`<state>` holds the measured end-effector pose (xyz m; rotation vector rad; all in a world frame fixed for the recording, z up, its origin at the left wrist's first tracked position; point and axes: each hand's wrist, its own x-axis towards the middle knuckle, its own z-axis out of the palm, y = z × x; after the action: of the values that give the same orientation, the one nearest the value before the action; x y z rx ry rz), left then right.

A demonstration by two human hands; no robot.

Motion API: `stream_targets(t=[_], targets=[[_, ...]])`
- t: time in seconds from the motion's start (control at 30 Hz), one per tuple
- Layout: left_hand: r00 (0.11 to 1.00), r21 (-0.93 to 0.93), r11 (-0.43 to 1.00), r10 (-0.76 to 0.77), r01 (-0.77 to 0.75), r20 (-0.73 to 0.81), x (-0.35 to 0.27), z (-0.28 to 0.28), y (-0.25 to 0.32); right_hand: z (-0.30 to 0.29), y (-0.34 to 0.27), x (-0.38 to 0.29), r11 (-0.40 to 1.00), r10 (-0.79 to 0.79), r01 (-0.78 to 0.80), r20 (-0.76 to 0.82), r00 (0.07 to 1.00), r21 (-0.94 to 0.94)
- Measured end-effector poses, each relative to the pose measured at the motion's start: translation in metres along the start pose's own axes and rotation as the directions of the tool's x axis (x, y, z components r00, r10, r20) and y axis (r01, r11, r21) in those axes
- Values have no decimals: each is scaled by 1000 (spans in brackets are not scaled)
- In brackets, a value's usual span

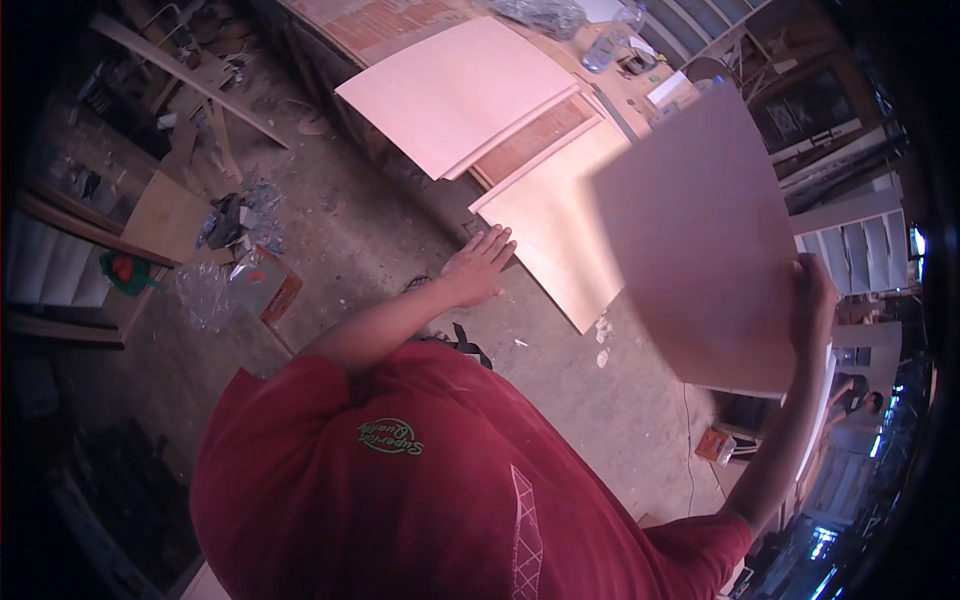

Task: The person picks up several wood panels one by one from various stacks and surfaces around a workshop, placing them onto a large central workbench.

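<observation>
My right hand (814, 296) grips the edge of a large thin wooden panel (705, 232), raised and tilted on the right. Motion blurs that panel's near side. My left hand (480, 266) is spread flat, its fingertips at the edge of a pale plywood panel (562, 225). This pale panel lies on the workbench and juts past its end over the floor. Farther along the bench sits another wooden panel (465, 90), with what look like more layers under its edge. A gap between the two shows the worn bench top (532, 142).
Plastic bottles (604, 49) and clear plastic wrap (547, 15) are on the bench's far side. Scrap and rags (232, 221) litter the floor at left, near a leaning board (195, 79). A cable (688, 450) runs along the floor at right. Another person (855, 394) is in the right background.
</observation>
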<state>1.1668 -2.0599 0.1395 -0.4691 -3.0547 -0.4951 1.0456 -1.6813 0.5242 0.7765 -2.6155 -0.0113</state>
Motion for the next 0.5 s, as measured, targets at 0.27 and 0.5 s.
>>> stream_targets(t=[0.27, 0.5], targets=[[991, -354, 927, 130, -126, -13, 33, 20, 20, 25, 16, -2, 957, 270, -277, 93, 958, 86], [974, 37, 977, 204, -209, 101, 32, 23, 23, 19, 134, -42, 849, 301, -349, -179, 937, -397]])
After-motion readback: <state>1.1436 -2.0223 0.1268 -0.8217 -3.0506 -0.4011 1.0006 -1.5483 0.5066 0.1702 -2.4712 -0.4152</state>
